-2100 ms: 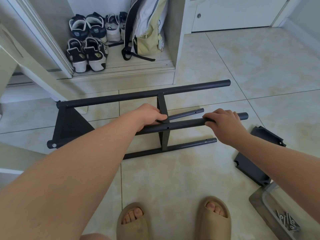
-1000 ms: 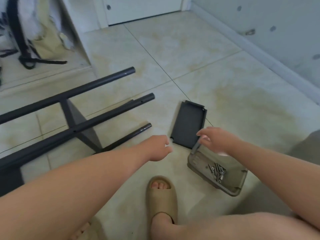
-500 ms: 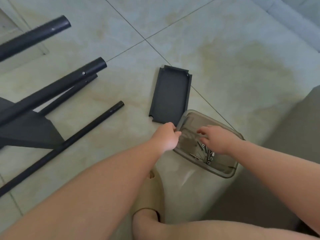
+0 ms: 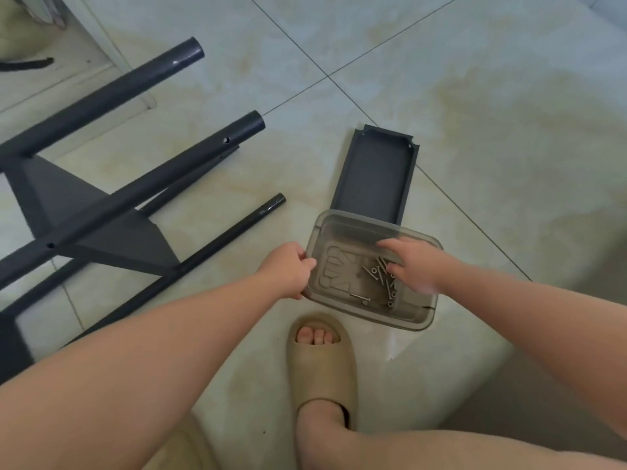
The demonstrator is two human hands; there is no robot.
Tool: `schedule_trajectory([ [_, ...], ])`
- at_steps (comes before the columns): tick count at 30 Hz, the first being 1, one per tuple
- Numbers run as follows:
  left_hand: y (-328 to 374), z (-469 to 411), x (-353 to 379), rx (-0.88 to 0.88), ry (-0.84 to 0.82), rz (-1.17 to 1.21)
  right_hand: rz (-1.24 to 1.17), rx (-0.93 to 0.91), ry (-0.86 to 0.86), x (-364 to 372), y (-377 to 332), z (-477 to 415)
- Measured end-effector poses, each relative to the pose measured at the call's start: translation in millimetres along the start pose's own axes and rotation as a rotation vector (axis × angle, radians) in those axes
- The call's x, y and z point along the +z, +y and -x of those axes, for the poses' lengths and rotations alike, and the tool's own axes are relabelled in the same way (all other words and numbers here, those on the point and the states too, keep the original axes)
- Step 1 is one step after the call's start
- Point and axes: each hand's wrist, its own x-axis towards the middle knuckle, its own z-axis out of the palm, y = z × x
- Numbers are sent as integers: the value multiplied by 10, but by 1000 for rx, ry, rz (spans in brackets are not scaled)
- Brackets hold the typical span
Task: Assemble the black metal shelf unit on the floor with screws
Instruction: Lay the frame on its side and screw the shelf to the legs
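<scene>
The black metal shelf frame [image 4: 101,201] lies on the tiled floor at the left, its tubes pointing up and right. A translucent grey tray [image 4: 342,232] holds several silver screws [image 4: 376,273]. My left hand [image 4: 288,269] grips the tray's left rim. My right hand [image 4: 412,262] reaches into the tray over the screws, fingers spread and slightly blurred; whether it holds a screw is hidden. A flat black end panel [image 4: 376,174] lies just beyond the tray.
My foot in a beige slipper [image 4: 320,361] stands right below the tray. A white cabinet base [image 4: 101,45] is at the top left. A shadow darkens the floor at the lower right.
My hands left the shelf tubes and came to the tray. The left hand took hold of the tray's rim, and the right hand went in among the screws. The view swung right and down.
</scene>
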Motion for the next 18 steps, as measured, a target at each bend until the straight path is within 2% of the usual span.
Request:
schedule_trajectory([
  [10,297,-408,-44,61,7,233,81,44,-14,-171,15,-355],
  [18,448,-606,18,82,-18,299,112,65,-12,-67,127,-741],
])
